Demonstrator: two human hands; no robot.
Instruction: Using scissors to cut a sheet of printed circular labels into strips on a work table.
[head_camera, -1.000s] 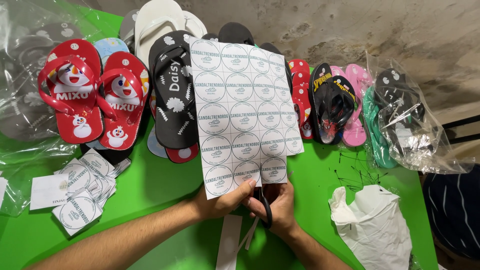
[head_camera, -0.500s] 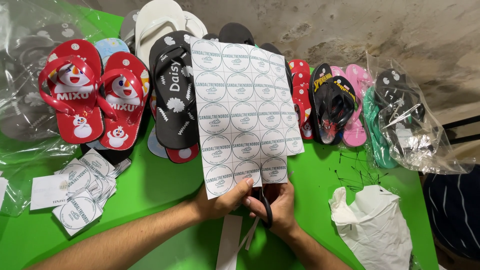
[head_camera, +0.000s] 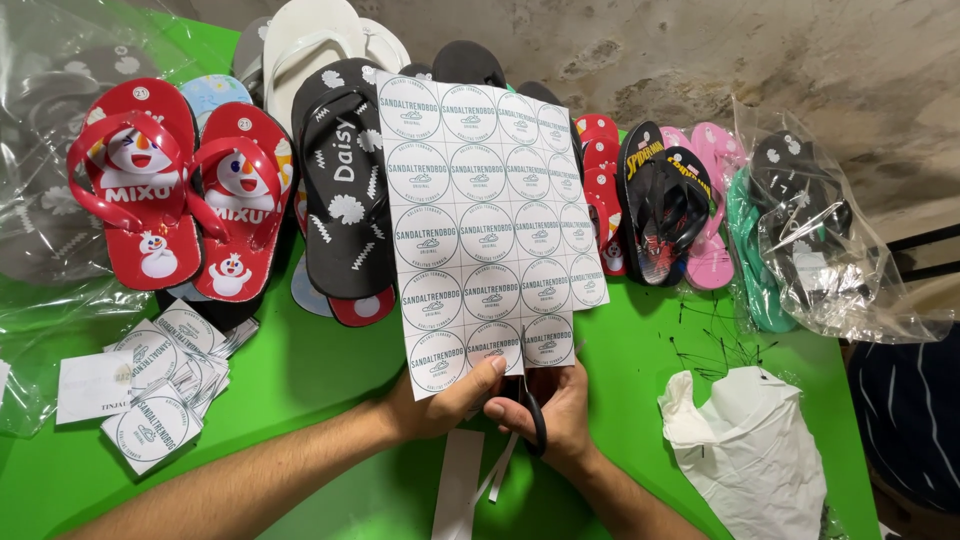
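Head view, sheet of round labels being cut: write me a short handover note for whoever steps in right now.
Left hand: pinches the bottom edge of the white paper sheet of round printed labels, holding it upright over the green table.
Right hand: holds the black-handled scissors, blades at the sheet's bottom edge.
Done: a pile of cut square labels lies at left; trimmed white strips hang below the hands.
Left: most of the sheet is uncut. Flip-flops line the back edge of the table.

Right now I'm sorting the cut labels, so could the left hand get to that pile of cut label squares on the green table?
Probably yes: the left hand holds the label sheet, but only bare green table lies between it and the pile.
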